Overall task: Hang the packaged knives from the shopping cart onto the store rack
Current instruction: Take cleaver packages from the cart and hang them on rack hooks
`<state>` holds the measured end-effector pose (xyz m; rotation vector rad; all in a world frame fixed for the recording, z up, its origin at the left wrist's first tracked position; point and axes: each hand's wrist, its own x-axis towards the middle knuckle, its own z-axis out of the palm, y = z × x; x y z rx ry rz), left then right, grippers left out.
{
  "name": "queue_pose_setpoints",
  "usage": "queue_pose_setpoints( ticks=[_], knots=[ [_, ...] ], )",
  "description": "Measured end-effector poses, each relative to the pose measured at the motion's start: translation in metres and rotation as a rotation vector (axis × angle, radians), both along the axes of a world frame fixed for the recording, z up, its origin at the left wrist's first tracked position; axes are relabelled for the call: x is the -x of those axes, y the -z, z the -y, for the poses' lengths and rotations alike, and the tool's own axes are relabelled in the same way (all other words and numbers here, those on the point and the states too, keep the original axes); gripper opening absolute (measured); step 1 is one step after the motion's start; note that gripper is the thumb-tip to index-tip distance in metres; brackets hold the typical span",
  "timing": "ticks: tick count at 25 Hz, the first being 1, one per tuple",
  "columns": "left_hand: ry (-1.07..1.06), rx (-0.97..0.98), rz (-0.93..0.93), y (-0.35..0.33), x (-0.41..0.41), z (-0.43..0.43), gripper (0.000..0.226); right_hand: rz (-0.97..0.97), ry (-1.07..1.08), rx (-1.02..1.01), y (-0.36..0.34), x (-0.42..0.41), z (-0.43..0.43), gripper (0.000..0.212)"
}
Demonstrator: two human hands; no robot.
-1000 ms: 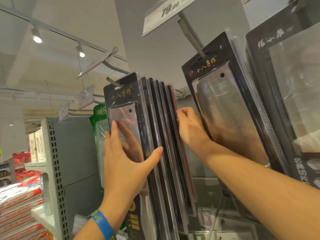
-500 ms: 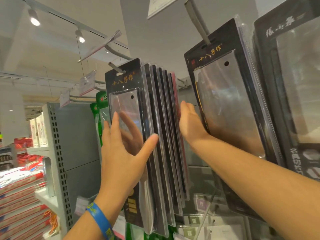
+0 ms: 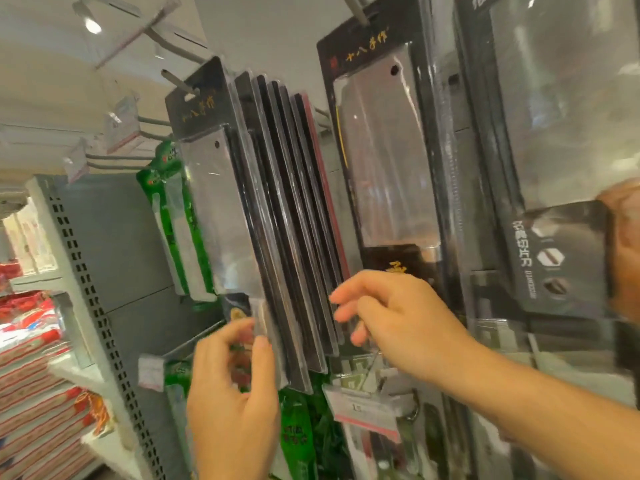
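Observation:
Several black packaged knives (image 3: 214, 202) hang in a tight row on a metal rack hook (image 3: 173, 79), each with a clear blister over a cleaver blade. My left hand (image 3: 235, 386) is at the bottom of the front package, thumb up beside its lower edge and fingers loosely curled; it is blurred and seems to hold nothing. My right hand (image 3: 391, 317) hovers by the lower edge of the rear packages with relaxed, curled fingers and nothing in it. The shopping cart is out of view.
A larger knife package (image 3: 381, 150) hangs to the right, with another black one (image 3: 554, 133) beyond it. Green packages (image 3: 173, 202) hang behind on the left. A price tag (image 3: 360, 410) juts out below. A perforated shelf upright (image 3: 86, 271) and red goods (image 3: 31, 341) stand at left.
Both hands have dropped from the middle of the hanging packages to their bottom edges. My left palm no longer presses the front package, and my right hand has come out from beside the row.

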<state>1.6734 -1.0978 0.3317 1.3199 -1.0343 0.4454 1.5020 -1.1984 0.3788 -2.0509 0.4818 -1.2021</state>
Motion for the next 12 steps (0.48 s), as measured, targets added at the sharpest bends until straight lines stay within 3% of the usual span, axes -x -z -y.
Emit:
queue_pose_setpoints(
  ticks=[4,9,12],
  knots=[
    [0.23,-0.116,-0.064,0.011,0.035,0.013,0.011,0.116,0.094,0.001,0.018,0.037,-0.013,0.032],
    [0.422,-0.222,-0.239,0.024,0.063,0.033,0.009,0.164,0.34,-0.044,0.046,0.066,-0.016,0.043],
    [0.483,-0.199,-0.295,0.027,0.076,0.042,0.025,0.152,0.419,-0.004,0.048,0.074,-0.017,0.039]
  ],
)
